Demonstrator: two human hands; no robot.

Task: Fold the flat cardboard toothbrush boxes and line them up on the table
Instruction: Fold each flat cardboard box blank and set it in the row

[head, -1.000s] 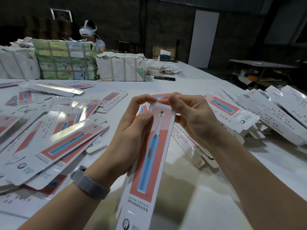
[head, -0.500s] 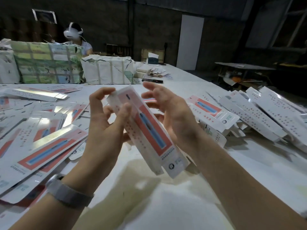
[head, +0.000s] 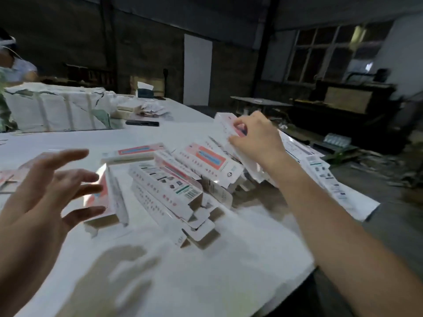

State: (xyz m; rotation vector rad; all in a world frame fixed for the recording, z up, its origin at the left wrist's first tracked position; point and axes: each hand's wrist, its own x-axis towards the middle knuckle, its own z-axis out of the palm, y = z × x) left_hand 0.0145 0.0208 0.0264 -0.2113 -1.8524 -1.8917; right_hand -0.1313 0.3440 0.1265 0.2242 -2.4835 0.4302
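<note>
**Placing a folded box on the heap**

My right hand [head: 254, 136] is out over the far right part of the table [head: 206, 282], fingers curled round the end of a folded box [head: 225, 124]; I judge I hold it by the end so that it can be set down lengthwise with the others; it is tilted, and I cannot tell whether its hidden end touches the pile beneath. My left hand [head: 43, 197] hangs near the left edge, fingers spread and holding nothing, freed, I would guess, to fetch the next blank; it casts a shadow on the bare cloth near the front edge.

The pile [head: 174, 186] of folded boxes lies across the middle towards the right edge, overlapping and at mixed angles, several end flaps open towards me; it is a heap rather than a line, so the lining-up looks unfinished to me. One box [head: 107, 202] lies apart, just beside my left fingers. Flat blanks [head: 9, 179] show at the left edge; wrapped bundles [head: 57, 110] and a phone [head: 142, 123] sit at the far side.
</note>
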